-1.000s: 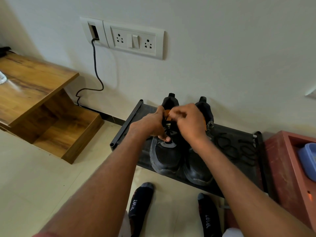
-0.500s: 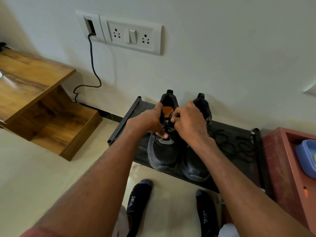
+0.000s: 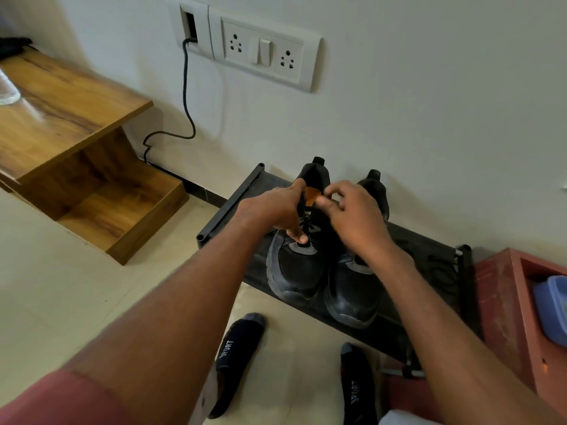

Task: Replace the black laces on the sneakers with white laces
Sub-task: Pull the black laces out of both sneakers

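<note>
Both arms reach down to the left sneaker [image 3: 299, 265]: the left hand [image 3: 273, 210] pinches its black lace [image 3: 304, 217], the right hand [image 3: 352, 216] hovers with fingers loosely curled, holding nothing.

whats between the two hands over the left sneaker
In the head view, between the left hand and the right hand show the left sneaker's orange tongue lining and its black lace.

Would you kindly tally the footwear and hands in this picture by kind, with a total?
Black sneakers: 2, left sneaker and right sneaker, side by side on the black shoe rack
Dark socks marked SPORT: 2, and
Hands: 2, left hand and right hand
Total: 6
</note>
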Demonstrator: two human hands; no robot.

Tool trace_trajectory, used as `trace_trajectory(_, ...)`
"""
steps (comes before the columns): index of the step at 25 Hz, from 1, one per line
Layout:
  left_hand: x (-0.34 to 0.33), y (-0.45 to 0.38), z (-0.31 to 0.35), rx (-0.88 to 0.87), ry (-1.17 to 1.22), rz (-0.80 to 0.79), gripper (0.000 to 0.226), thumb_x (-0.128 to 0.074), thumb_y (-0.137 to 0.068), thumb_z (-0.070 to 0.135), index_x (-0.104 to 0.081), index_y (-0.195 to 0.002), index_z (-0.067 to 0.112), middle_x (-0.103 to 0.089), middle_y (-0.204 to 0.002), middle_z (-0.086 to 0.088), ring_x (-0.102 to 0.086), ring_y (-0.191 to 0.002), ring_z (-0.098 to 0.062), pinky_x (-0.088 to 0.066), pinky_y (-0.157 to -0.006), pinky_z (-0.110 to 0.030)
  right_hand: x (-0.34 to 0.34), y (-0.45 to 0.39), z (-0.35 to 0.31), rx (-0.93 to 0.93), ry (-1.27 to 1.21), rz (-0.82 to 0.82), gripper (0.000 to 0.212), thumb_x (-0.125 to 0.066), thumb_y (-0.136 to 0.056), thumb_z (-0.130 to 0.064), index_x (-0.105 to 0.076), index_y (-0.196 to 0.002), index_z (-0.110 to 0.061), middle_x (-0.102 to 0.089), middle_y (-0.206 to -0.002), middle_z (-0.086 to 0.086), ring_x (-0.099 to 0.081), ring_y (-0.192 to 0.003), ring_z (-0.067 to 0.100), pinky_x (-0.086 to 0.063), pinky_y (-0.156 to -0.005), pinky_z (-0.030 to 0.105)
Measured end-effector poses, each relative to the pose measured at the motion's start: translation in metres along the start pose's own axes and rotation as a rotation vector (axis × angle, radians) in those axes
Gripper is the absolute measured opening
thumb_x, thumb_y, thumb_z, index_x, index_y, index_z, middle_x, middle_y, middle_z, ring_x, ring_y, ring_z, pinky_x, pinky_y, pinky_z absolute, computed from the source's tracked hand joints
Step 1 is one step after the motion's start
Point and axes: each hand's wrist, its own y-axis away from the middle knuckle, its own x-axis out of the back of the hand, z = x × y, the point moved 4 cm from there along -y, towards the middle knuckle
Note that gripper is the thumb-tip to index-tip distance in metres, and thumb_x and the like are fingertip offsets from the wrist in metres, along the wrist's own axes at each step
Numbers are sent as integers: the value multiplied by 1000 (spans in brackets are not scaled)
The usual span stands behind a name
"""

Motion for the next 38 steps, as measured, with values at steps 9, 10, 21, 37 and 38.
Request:
trace_trajectory(9, 6, -1, 7, -107, 51, 65, 101, -100, -62, 33, -27, -132, 43, -60, -117, -4, -60, -102, -31, -55, -90, -56, -3, 0, -9, -214, -979, 220, 19, -60, -104, -14, -70, -89, -15, -76, -93, -4, -70, -89, 11, -53, -81, 23)
trace_trajectory(10, 5, -2, 8, -106, 26, 82, 99, -100, -61, 34, -28, -129, 42, -61, -117, -4, -61, -101, -31, -55, -90, -57, -8, 2, -10, -203, -868, 171, 17, -57, -107, -19, -68, -94, -14, -75, -97, 0, -70, -89, 11, -52, -79, 20)
trace_trajectory(21, 8, -6, 4, -168, 31, 78, 67, -97, -68, 34, -50, -116, 27, -61, -102, 0, -60, -93, -25, -46, -77, -40, -1, -9, 10, -496, -1471, 358, 21, -38, -107, 0, -55, -102, -12, -54, -72, 3, -67, -59, 17, -58, -67, 38)
trace_trajectory(37, 5, -16, 14, -168, 237, 204, 18, -93, -72, 15, -76, -78, 13, -70, -80, 2, -67, -80, -17, -54, -68, -28, -13, 15, 13, 188, 323, -234, 116, -74, -74, -77, -14, -164, -35, -15, -171, -5, -13, -159, 21, -19, -123, 64)
trace_trajectory(38, 6, -16, 14, -168, 259, 195, 18, -93, -72, 14, -76, -78, 12, -70, -79, 2, -67, -79, -15, -54, -67, -26, -19, 16, 17, 184, 382, -241, 123, -76, -70, -79, -9, -165, -37, -10, -172, -3, -7, -160, 23, -15, -123, 66)
